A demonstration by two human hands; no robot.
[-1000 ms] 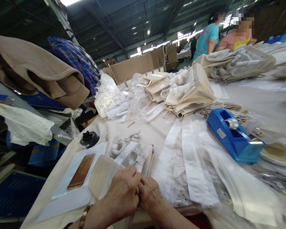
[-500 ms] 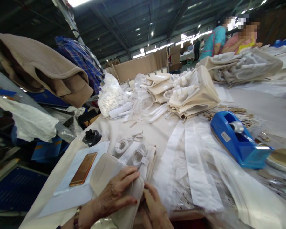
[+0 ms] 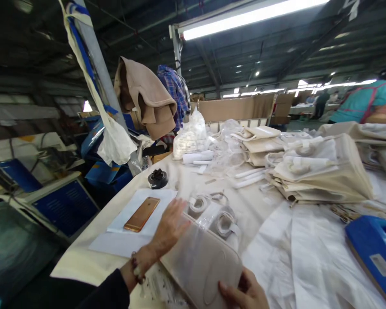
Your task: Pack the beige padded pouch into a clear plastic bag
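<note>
A beige bag piece (image 3: 206, 262) with a rounded flap lies at the front edge of the table, tilted towards me. My right hand (image 3: 244, 292) grips its lower right corner, thumb on top and the other fingers underneath. Over its upper left edge is my left hand (image 3: 170, 225), fingers apart and slightly blurred, holding nothing. Just beyond the piece, coiled white straps (image 3: 197, 204) rest in clear plastic wrapping. A gold phone (image 3: 142, 214) lies on pale blue paper (image 3: 119, 221) left of my left hand.
A black tape roll (image 3: 158, 179) sits behind the phone. Stacked beige bags (image 3: 321, 171) stand at the right, with a blue tape dispenser (image 3: 376, 257) before them. White plastic strips (image 3: 270, 244) cover the front right. A person in turquoise (image 3: 360, 103) is at the far right.
The view has swung left. The beige flap piece now faces up, more of it showing. My left hand has lifted and spread; my right hand has moved to the piece's lower right corner.
</note>
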